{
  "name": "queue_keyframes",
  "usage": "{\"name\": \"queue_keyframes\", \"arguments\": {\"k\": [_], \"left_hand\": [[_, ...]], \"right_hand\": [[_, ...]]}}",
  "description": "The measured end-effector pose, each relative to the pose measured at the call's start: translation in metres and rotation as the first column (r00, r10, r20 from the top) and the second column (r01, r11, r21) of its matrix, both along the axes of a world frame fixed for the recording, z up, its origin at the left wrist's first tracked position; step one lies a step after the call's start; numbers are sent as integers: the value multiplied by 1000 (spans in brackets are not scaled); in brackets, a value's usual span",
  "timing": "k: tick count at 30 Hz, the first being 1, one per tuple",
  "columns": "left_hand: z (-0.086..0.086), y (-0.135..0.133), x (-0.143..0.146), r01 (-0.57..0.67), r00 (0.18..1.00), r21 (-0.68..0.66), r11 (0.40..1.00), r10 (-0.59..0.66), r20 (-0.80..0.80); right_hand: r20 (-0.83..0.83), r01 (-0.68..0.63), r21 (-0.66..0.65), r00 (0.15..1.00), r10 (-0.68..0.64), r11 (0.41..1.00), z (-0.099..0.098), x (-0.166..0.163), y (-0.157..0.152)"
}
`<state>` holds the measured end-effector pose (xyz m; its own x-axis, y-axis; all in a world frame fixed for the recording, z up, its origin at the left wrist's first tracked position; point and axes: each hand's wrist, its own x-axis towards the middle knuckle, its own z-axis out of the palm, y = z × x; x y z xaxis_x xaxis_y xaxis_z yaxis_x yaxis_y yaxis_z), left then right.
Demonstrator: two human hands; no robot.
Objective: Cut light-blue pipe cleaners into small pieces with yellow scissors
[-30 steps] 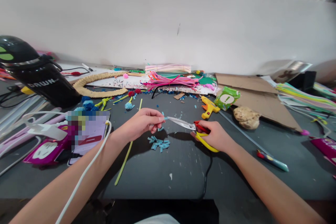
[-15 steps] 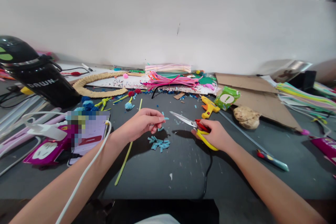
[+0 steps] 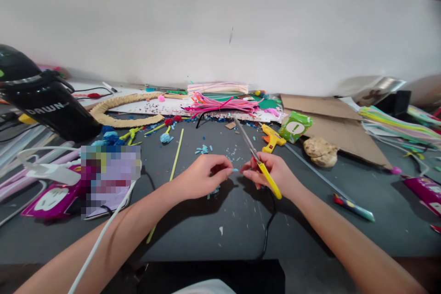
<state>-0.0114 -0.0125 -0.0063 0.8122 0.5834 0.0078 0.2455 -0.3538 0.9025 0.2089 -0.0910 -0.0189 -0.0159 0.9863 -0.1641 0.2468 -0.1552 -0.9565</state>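
Observation:
My left hand (image 3: 210, 173) pinches a small light-blue strip (image 3: 235, 170) between thumb and fingertips. Close on its right, my right hand (image 3: 270, 175) holds yellow-handled scissors (image 3: 264, 175), with the blades together and pointing up and away. The right fingertips reach almost to the strip's end; whether they touch it I cannot tell. Cut blue pieces (image 3: 214, 191) lie partly hidden under the left hand, and more blue pieces (image 3: 204, 149) lie just beyond it. A yellow-green stem (image 3: 177, 154) runs beneath the left forearm.
A yellow glue gun (image 3: 272, 138) rests beyond my right hand, beside a green packet (image 3: 295, 127). Pink pipe cleaners (image 3: 220, 104) lie at the back. At left stand a black bottle (image 3: 51, 110) and a phone (image 3: 117, 174). Cardboard (image 3: 351, 133) lies at right.
My hands have come together over the table. The scissors have swung from pointing left to pointing up and away, and their blades have closed. The left hand has moved slightly right and nearer.

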Motion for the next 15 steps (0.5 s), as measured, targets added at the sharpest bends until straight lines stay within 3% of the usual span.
{"name": "queue_keyframes", "arguments": {"k": [4, 15], "left_hand": [[-1, -5, 5, 57, 998, 95, 994, -54, -34], [-5, -7, 6, 46, 997, 107, 993, -39, -69]], "right_hand": [[-52, -51, 19, 997, 52, 999, -1, -4, -2], [-31, -50, -21, 998, 50, 999, 0, -8, 0]]}}
